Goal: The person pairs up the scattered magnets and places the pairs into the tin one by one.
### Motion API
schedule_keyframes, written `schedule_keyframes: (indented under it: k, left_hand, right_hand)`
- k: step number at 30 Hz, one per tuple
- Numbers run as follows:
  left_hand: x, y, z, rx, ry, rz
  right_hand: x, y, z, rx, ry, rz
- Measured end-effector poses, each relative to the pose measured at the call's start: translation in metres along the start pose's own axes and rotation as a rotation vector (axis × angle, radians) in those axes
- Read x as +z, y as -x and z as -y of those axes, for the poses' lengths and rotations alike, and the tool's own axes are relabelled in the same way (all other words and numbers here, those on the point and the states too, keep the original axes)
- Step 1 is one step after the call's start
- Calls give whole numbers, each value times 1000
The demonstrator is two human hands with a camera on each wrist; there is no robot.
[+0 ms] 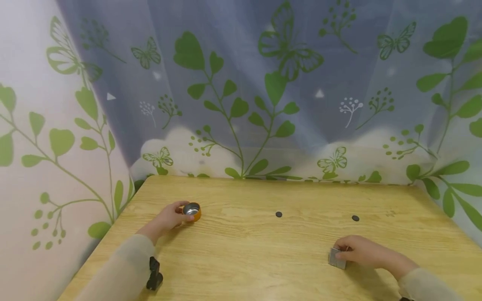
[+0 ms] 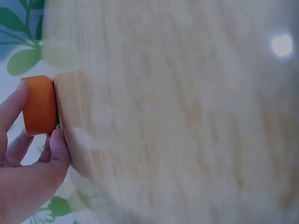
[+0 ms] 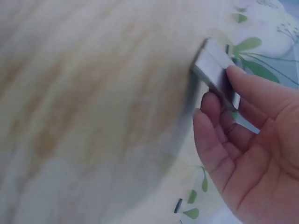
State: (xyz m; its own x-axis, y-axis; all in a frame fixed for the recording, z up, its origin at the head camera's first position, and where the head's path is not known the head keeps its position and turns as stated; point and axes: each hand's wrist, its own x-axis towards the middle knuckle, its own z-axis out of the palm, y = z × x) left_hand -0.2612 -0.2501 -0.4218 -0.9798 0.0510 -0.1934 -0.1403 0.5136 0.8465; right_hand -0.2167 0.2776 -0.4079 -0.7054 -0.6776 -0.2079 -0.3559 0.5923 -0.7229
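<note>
On the left of the table, my left hand [image 1: 171,217] grips a small round orange cup [image 1: 197,205] with a shiny metal inside. Its mouth faces up, and in the left wrist view the orange wall [image 2: 40,105] sits between thumb and fingers, its base at the wood. My right hand [image 1: 363,251] pinches a grey, flat-sided metallic block [image 1: 336,260] at the front right. From the right wrist, the block [image 3: 212,65] looks tilted, with a fingertip on its face and the other fingers curled below.
Two small dark discs lie farther back on the wooden table [image 1: 241,251]: one disc [image 1: 278,214] near the middle, the other disc [image 1: 355,218] beyond the right hand. A leaf-patterned curtain [image 1: 241,104] hangs along the table's back edge and both sides.
</note>
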Motion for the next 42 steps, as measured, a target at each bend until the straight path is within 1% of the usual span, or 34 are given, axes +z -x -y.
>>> schedule_keyframes:
  k: [2,5,10,15,19,27,32,36,42]
  left_hand:
    - [0,0,0,-5,7,11]
    - [-1,0,-1,-5,9,23]
    - [-2,1,-4,-3,-4,25]
    - [-1,-1,-4,-6,6,36]
    - [0,-4,-3,1,2,39]
    - [-3,-4,-1,-6,9,48]
    - [-4,-3,-2,-8,12,54]
    - [-4,-2,0,-16,16,59]
    - [-6,-5,1,-12,0,62]
  right_hand:
    - [-3,1,0,-10,-30,-3]
    - [-5,1,2,-14,-61,-36]
    - [-4,-3,7,33,-199,-91]
    - [-3,-7,14,65,-303,-98]
    - [-2,-12,20,89,-364,-102]
    - [5,-30,28,139,-458,-153]
    - [9,-40,36,169,-467,-196]
    - [11,-48,40,161,-507,-204]
    - [13,-61,48,131,-567,-211]
